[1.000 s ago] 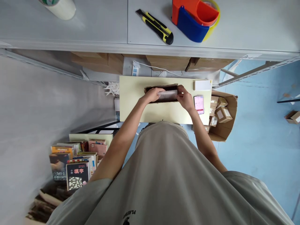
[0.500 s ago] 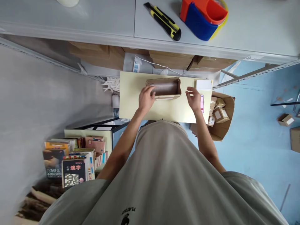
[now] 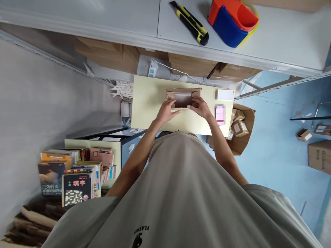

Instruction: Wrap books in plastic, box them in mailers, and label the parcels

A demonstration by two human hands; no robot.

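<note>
A small open-topped cardboard box (image 3: 184, 90) sits on the pale yellow table (image 3: 144, 113) in front of me, with its inside in shadow. My left hand (image 3: 165, 111) is at its left end, fingers curled over the edge and thumb along the near side. At the right end my right hand (image 3: 201, 108) grips in the same way, its thumb at the near edge. The fingertips of both hands are partly hidden by the box walls. To the right lie a smartphone (image 3: 220, 115) with a lit screen and a flat white box (image 3: 225, 94).
Above the table runs a grey shelf (image 3: 116, 20) bearing a yellow-black utility knife (image 3: 191, 24) and a red-blue tape dispenser (image 3: 230, 29). A large carton (image 3: 247, 137) of small parcels stands right of the table. Stacked books (image 3: 77, 186) are at lower left.
My right hand has moved left from beside the phone onto the box's right end. The left hand has shifted slightly down and right. The box now faces me more squarely.
</note>
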